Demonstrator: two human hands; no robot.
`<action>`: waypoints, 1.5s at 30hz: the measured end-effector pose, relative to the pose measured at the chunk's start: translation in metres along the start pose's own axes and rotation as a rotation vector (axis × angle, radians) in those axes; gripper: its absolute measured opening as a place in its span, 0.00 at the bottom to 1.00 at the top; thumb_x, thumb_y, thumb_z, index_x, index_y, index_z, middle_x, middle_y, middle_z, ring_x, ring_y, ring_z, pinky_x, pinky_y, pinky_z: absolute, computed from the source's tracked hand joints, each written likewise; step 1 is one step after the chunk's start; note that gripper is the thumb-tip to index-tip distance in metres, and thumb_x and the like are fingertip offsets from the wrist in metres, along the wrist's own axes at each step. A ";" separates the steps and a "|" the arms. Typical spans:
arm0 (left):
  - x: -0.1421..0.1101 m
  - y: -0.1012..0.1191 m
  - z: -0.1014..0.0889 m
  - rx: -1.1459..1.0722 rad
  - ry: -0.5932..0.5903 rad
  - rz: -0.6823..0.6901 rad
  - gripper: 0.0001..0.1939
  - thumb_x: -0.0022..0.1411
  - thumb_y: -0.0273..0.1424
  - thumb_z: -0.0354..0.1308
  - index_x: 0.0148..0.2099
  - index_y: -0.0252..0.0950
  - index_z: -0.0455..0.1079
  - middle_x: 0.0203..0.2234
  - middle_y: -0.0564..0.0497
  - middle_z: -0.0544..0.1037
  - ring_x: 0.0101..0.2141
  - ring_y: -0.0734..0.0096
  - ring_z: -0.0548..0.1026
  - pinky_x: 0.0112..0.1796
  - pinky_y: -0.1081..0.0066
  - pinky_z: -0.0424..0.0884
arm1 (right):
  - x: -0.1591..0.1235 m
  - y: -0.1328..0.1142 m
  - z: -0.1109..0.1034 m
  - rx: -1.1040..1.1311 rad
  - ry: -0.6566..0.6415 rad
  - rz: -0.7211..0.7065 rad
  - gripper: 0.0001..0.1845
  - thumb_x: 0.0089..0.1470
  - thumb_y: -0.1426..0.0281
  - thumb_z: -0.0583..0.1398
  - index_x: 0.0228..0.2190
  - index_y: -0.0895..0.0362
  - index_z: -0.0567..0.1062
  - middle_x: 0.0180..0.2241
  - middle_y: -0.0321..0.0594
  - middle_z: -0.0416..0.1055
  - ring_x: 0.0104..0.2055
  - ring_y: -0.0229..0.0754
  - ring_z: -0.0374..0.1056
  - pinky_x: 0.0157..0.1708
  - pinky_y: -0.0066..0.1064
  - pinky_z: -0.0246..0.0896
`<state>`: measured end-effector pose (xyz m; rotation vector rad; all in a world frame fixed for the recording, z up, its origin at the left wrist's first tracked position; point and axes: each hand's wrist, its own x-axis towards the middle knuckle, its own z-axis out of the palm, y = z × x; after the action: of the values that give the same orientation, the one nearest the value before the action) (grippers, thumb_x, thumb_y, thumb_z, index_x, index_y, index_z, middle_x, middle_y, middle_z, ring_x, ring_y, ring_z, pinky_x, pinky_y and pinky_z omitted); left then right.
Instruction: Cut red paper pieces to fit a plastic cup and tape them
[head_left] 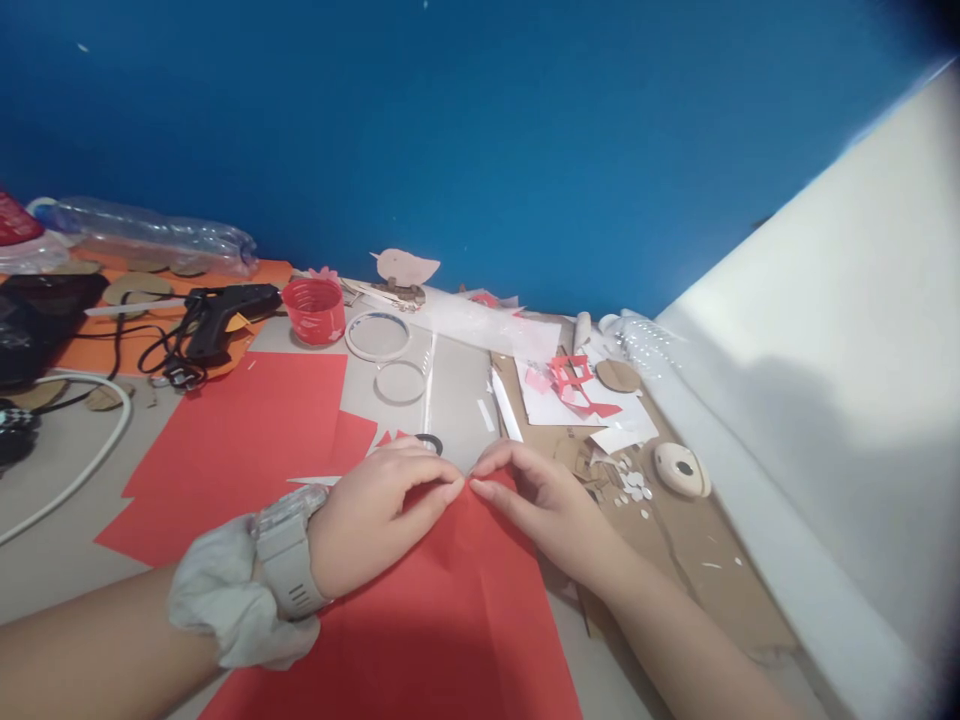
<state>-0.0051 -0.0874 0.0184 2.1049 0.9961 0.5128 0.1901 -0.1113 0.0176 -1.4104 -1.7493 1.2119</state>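
A large sheet of red paper (420,640) lies in front of me, its far edge raised between my hands. My left hand (390,500), with a grey watch and a pale scrunchie at the wrist, pinches that edge between thumb and forefinger. Close beside it, my right hand (540,500) pinches the same edge, the fingertips of both almost touching. A faint crease runs down the sheet below the fingers. Part of a black ring (430,442), perhaps a scissors handle, shows behind my left hand, and a pale pointed blade (311,481) sticks out at its left.
More red sheets (247,430) lie at the left. Behind them are a black glue gun (225,310) with cables, a red cup (313,312) and a clear plastic bottle (157,232). Cardboard (697,560) with paper scraps and a white hole punch (681,470) lies at right, beside the wall.
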 end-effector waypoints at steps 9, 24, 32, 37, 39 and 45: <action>0.002 0.003 0.001 0.015 -0.001 0.000 0.12 0.65 0.30 0.45 0.36 0.39 0.70 0.29 0.54 0.72 0.35 0.69 0.67 0.42 0.67 0.59 | 0.000 -0.002 0.002 -0.016 0.004 0.014 0.06 0.55 0.63 0.57 0.34 0.51 0.71 0.35 0.33 0.71 0.39 0.38 0.67 0.40 0.31 0.60; 0.000 0.001 0.002 0.023 0.011 0.034 0.13 0.64 0.29 0.45 0.36 0.40 0.71 0.29 0.53 0.73 0.35 0.68 0.67 0.45 0.65 0.59 | -0.001 -0.002 0.003 -0.019 -0.011 0.010 0.07 0.58 0.64 0.54 0.30 0.53 0.69 0.32 0.33 0.69 0.35 0.37 0.66 0.36 0.29 0.60; 0.001 0.001 -0.001 -0.002 -0.009 0.021 0.13 0.65 0.30 0.45 0.36 0.40 0.71 0.28 0.54 0.73 0.35 0.69 0.67 0.44 0.66 0.59 | 0.000 0.000 0.003 -0.019 0.005 -0.016 0.08 0.58 0.65 0.54 0.30 0.54 0.69 0.32 0.35 0.69 0.35 0.38 0.66 0.36 0.30 0.60; -0.001 0.002 -0.001 -0.007 -0.011 0.016 0.13 0.65 0.30 0.45 0.36 0.40 0.71 0.29 0.54 0.73 0.35 0.69 0.67 0.45 0.66 0.58 | 0.000 0.001 0.003 -0.027 0.001 -0.036 0.07 0.58 0.65 0.54 0.30 0.53 0.69 0.32 0.35 0.69 0.35 0.38 0.66 0.37 0.31 0.59; -0.001 0.002 -0.001 -0.007 -0.009 0.014 0.13 0.65 0.30 0.45 0.36 0.40 0.71 0.29 0.54 0.73 0.35 0.69 0.67 0.45 0.66 0.58 | 0.000 0.001 0.003 -0.034 0.002 -0.046 0.06 0.58 0.66 0.54 0.30 0.53 0.69 0.32 0.34 0.69 0.35 0.38 0.66 0.37 0.30 0.59; 0.002 0.001 -0.001 -0.024 -0.009 0.014 0.13 0.65 0.31 0.45 0.36 0.40 0.71 0.29 0.54 0.73 0.35 0.69 0.67 0.45 0.65 0.59 | 0.000 -0.001 0.003 -0.051 0.004 -0.050 0.06 0.58 0.67 0.54 0.30 0.53 0.68 0.32 0.34 0.68 0.35 0.37 0.66 0.37 0.30 0.59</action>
<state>-0.0042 -0.0863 0.0202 2.0922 0.9667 0.5192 0.1871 -0.1126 0.0174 -1.3882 -1.8136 1.1444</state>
